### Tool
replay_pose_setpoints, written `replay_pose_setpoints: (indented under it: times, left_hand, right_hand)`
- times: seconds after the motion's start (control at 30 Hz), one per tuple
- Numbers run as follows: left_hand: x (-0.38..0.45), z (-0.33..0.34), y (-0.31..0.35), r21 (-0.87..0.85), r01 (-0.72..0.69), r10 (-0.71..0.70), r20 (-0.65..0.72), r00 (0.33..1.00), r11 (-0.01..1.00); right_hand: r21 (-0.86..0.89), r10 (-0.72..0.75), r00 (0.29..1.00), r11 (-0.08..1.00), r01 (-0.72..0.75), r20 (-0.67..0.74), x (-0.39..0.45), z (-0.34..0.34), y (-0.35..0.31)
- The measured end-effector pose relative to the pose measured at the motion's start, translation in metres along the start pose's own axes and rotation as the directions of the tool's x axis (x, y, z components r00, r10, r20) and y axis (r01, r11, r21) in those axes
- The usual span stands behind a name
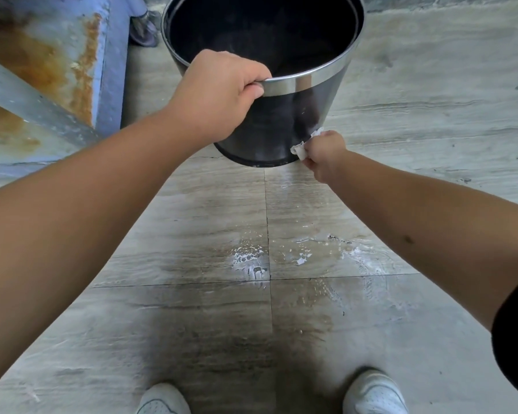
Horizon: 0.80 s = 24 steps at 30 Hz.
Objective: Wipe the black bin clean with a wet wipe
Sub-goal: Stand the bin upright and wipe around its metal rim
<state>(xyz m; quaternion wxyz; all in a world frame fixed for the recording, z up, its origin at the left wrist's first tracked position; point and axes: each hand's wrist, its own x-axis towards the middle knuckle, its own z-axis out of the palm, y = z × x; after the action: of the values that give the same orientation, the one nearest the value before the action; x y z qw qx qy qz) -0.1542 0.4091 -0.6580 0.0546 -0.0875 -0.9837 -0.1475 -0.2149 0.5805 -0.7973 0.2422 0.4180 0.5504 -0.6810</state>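
A black round bin (269, 127) with a shiny metal rim band stands tilted toward me on the tiled floor. My left hand (219, 94) grips the near rim, fingers curled over the edge. My right hand (323, 153) pinches a small white cloth (304, 147) and holds it against the bin's lower right side, near the base. The inside of the bin looks dark and empty.
Grey stone floor tiles (192, 234) carry a wet patch with white foam (251, 261) in front of my two white shoes (374, 392). A rusty blue-grey metal structure (51, 70) stands at the left. Another person's shoe (145, 28) shows behind the bin.
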Motion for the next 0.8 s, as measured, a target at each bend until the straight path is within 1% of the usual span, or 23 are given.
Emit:
replay_pose_setpoints:
  times: [0.03, 0.07, 0.1, 0.17, 0.23, 0.37, 0.43, 0.47, 0.53, 0.6, 0.63, 0.67, 0.7, 0.77, 0.8]
  left_hand:
    - [-0.001, 0.000, 0.000, -0.005, 0.004, -0.004, -0.006, 1.000, 1.000]
    - [-0.001, 0.000, 0.001, -0.010, 0.010, -0.010, -0.011, 1.000, 1.000]
    - [-0.002, 0.001, 0.002, -0.012, 0.018, -0.018, -0.017, 1.000, 1.000]
    - [-0.002, 0.001, 0.004, -0.010, 0.027, -0.027, -0.027, 0.999, 1.000]
    - [-0.002, 0.001, 0.006, -0.015, 0.042, -0.043, -0.032, 0.999, 0.999]
    - [-0.005, -0.002, 0.014, -0.054, 0.094, -0.094, -0.002, 0.996, 0.994]
    - [-0.006, -0.006, 0.015, -0.073, 0.120, -0.117, 0.036, 0.992, 0.990]
    - [-0.006, -0.009, 0.016, -0.079, 0.128, -0.124, 0.063, 0.990, 0.989]
    - [-0.008, -0.018, 0.015, -0.166, 0.172, -0.159, 0.085, 0.984, 0.971]
    - [-0.014, -0.028, 0.018, -0.342, 0.240, -0.239, 0.045, 0.970, 0.909]
    - [-0.018, -0.033, 0.021, -0.429, 0.267, -0.280, 0.035, 0.959, 0.863]
    - [-0.022, -0.036, 0.024, -0.512, 0.298, -0.314, 0.057, 0.948, 0.806]
    - [-0.026, -0.041, 0.027, -0.586, 0.340, -0.337, 0.119, 0.934, 0.736]
    - [-0.034, -0.047, 0.034, -0.688, 0.450, -0.334, 0.307, 0.891, 0.570]
    - [-0.038, -0.048, 0.035, -0.698, 0.471, -0.313, 0.353, 0.882, 0.540]
  right_hand:
    - [-0.009, 0.017, 1.000, 1.000, -0.017, 0.011, -0.006, -0.002, -0.002]
    - [-0.046, -0.026, 0.999, 0.999, 0.028, 0.042, -0.015, -0.003, -0.002]
    - [-0.047, -0.069, 0.993, 0.996, 0.073, 0.096, -0.022, -0.003, -0.003]
    - [-0.055, -0.165, 0.978, 0.983, 0.173, 0.128, -0.038, -0.004, -0.005]
    - [-0.037, -0.212, 0.965, 0.975, 0.220, 0.153, -0.049, -0.004, -0.007]
    - [0.042, -0.275, 0.916, 0.961, 0.274, 0.293, -0.074, -0.003, -0.012]
    - [0.055, -0.310, 0.864, 0.947, 0.315, 0.396, -0.088, -0.008, -0.013]
    - [0.064, -0.325, 0.827, 0.940, 0.334, 0.458, -0.094, -0.011, -0.013]
    - [0.108, -0.356, 0.720, 0.924, 0.367, 0.595, -0.108, -0.018, -0.018]
    - [0.154, -0.387, 0.612, 0.904, 0.398, 0.690, -0.123, -0.023, -0.023]
    - [0.171, -0.400, 0.569, 0.895, 0.412, 0.719, -0.130, -0.024, -0.026]
    - [0.178, -0.410, 0.535, 0.884, 0.432, 0.738, -0.137, -0.024, -0.028]
    - [0.179, -0.423, 0.505, 0.869, 0.462, 0.752, -0.143, -0.023, -0.031]
    - [0.177, -0.447, 0.467, 0.840, 0.514, 0.763, -0.154, -0.021, -0.032]
    - [0.173, -0.454, 0.461, 0.830, 0.530, 0.763, -0.158, -0.020, -0.032]
